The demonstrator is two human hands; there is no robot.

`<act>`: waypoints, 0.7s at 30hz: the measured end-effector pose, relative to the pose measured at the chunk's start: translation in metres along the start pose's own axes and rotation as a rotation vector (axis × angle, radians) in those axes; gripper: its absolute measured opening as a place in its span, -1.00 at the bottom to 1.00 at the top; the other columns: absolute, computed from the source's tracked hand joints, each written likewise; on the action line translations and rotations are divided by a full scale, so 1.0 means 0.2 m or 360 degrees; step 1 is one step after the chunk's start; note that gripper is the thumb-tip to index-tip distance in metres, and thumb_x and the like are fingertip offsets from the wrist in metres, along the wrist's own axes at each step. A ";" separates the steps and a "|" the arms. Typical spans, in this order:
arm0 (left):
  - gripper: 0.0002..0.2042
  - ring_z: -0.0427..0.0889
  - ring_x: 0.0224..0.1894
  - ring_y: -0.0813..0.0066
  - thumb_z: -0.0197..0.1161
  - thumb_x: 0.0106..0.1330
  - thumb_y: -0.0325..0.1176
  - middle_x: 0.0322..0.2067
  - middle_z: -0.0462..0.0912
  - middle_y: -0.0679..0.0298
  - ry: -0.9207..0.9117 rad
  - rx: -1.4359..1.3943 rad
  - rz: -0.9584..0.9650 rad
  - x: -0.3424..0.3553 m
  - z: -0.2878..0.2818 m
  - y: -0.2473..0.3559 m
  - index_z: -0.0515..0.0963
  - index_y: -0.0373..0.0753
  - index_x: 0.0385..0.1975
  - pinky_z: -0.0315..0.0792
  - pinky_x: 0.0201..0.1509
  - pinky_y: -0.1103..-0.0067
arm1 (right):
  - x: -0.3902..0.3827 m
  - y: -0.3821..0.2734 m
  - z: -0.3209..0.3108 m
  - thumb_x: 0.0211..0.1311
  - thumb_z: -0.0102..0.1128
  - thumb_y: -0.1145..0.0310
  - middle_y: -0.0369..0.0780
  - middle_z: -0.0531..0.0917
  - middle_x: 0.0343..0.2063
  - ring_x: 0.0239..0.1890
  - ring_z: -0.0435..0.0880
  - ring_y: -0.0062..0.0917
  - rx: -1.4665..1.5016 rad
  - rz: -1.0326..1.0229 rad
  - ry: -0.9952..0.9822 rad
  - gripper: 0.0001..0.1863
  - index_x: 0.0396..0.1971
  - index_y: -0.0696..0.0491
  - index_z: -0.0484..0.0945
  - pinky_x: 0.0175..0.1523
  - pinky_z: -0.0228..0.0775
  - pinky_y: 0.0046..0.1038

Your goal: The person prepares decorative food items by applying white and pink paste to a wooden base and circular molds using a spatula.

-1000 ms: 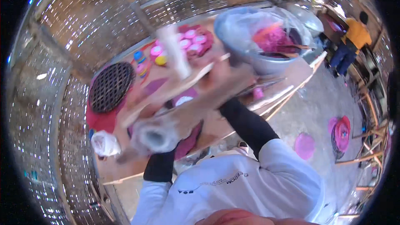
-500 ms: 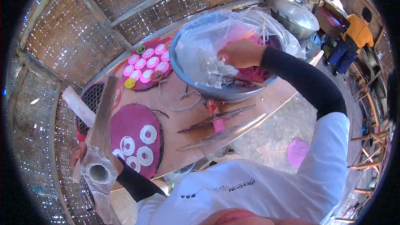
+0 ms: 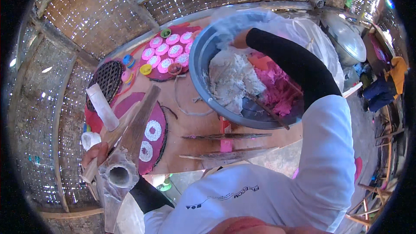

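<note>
My left hand (image 3: 97, 154) is wrapped round a wooden dough press (image 3: 134, 136), a long tapered piece with a hollow round opening crusted white. A whitish plunger-like cylinder (image 3: 103, 106) sticks up beside it. At the far side of a large blue-grey basin (image 3: 201, 91), my right hand (image 3: 240, 39) is closed on a clear plastic sheet (image 3: 223, 24); its fingertips are partly hidden. White dough (image 3: 232, 78) lies in the basin, next to pink dough (image 3: 281, 86). A wooden stick (image 3: 271, 112) rests across the basin's near rim.
White rings lie on a round pink mat (image 3: 130, 102); another mat behind holds several pink-and-white rounds (image 3: 161, 49). Two wooden slats (image 3: 225, 136) lie near the table edge. A large metal pot (image 3: 346, 39) stands at back right, near another person (image 3: 385, 86) in orange.
The plastic sheet has been drawn back to the far side, uncovering white dough. My right hand has moved away from me with it. The view has shifted; my left hand keeps hold of the dough press.
</note>
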State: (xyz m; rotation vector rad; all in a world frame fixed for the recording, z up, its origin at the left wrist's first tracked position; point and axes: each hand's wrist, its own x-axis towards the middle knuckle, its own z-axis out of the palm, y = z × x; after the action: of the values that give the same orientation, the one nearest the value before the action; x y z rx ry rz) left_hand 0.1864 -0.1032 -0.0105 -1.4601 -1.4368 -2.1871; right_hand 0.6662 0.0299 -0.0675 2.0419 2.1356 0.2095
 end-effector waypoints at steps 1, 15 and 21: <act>-0.84 0.41 -0.61 0.48 0.19 0.02 -0.50 -0.50 0.40 0.16 -0.0144 -0.0103 0.0020 0.01 -0.02 -0.02 0.34 -0.29 -0.44 0.37 -0.52 0.65 | 0.00 0.00 -0.03 0.10 -0.17 -0.06 -0.11 0.57 -0.32 -0.16 0.50 -0.24 0.0086 -0.0058 -0.0150 -0.50 -0.29 0.07 0.51 -0.01 0.18 -0.10; -0.83 0.48 -0.45 0.51 0.16 0.04 -0.43 -0.48 0.46 0.24 -0.0554 -0.0452 0.0066 -0.05 0.25 -0.17 0.40 -0.29 -0.37 0.48 -0.35 0.63 | -0.77 -0.15 -0.24 -0.09 0.05 0.18 -0.07 0.56 -0.61 -0.48 0.58 -0.20 0.0000 -0.0680 -0.0710 -0.73 -0.60 0.11 0.52 -0.41 0.39 -0.20; -0.83 0.47 -0.44 0.50 0.19 0.00 -0.48 -0.47 0.43 0.25 -0.0583 -0.0517 0.0030 -0.09 0.31 -0.17 0.39 -0.28 -0.40 0.47 -0.33 0.61 | -0.87 -0.11 -0.40 -0.04 -0.03 0.33 -0.09 0.56 -0.58 -0.50 0.57 -0.21 0.0121 -0.0215 -0.0293 -0.78 -0.37 0.07 0.47 -0.45 0.37 -0.18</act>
State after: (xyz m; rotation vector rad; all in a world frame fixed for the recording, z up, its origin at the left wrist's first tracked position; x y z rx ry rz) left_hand 0.2160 -0.0442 -0.0401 -2.0638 -1.1839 -2.3122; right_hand 0.6334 -0.1430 0.0116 1.8646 2.1848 -0.0768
